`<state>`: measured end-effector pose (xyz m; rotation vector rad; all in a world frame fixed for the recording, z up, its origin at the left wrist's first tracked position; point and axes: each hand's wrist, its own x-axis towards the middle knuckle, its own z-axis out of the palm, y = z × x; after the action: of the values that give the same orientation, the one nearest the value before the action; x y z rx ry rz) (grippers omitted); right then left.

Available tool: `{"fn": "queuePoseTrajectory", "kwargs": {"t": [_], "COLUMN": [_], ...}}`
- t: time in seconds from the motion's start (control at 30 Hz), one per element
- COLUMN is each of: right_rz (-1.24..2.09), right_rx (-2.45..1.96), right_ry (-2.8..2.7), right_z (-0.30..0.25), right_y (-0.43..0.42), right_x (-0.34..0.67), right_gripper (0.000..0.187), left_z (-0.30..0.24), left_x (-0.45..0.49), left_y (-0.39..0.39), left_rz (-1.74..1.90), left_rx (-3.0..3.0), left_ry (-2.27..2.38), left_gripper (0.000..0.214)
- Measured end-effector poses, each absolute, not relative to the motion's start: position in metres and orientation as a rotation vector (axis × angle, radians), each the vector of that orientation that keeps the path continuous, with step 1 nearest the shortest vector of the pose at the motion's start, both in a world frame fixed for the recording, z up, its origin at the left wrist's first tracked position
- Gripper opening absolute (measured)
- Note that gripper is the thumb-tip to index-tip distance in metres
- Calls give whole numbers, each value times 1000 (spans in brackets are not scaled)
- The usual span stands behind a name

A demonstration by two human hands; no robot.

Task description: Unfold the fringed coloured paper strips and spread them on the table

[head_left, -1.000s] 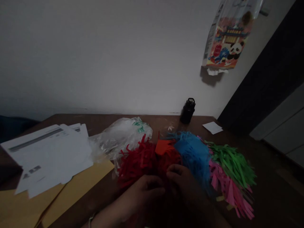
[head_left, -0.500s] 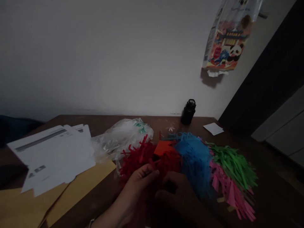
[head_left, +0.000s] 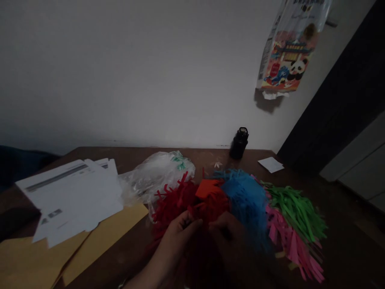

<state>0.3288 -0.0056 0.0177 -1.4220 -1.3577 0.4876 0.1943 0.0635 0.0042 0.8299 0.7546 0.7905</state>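
Strips of red paper (head_left: 174, 200), tangled, heaped

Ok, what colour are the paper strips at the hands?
Red, in the head view: the paper strips touching the left hand and right hand.

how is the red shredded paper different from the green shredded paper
The red paper strips sit mid-table at the left hand and right hand; the green paper strips lie far right, untouched. The red paper strips are tangled and curled; the green paper strips lie straighter, fanned out. Both are loose heaps of cut paper on the wooden table.
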Motion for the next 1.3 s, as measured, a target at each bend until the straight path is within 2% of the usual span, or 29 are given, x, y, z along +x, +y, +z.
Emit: {"fn": "queuePoseTrajectory", "kwargs": {"t": [0.17,0.27,0.4,0.5,0.73,0.83,0.93,1.03,1.17,1.3], "right_rz": [885,974,1009,1006,1079,1053,883,820,953,1229], "right_rx": [-1343,-1315,-1257,-1199,-1108,-1003,-941,-911,-770,-744], "right_ry": [-893,-805,-778,-772,-803,-900,-1049,-1083,-1003,-966], "right_z": [32,33,37,39,39,37,32,29,36,51], "right_y": [2,4,3,1,-5,-5,-4,-5,-9,-20], "right_x": [336,337,340,344,346,347,350,354,355,352], "right_gripper": [30,40,44,42,32,27,22,18,15,15], "left_z": [17,18,4,1,20,18,14,10,8,10], "left_x": [192,192,197,199,194,194,198,199,196,189], "left_y": [62,61,67,69,56,53,55,60,65,63], "left_rz": [762,745,731,761,661,695,706,706,848,1162], "left_rx": [771,769,916,976,748,771,848,966,1268,1629], "left_ry": [734,724,782,836,796,820,828,862,970,1092], "left_gripper": [26,26,25,26,49,40,30,31,33,12]}}
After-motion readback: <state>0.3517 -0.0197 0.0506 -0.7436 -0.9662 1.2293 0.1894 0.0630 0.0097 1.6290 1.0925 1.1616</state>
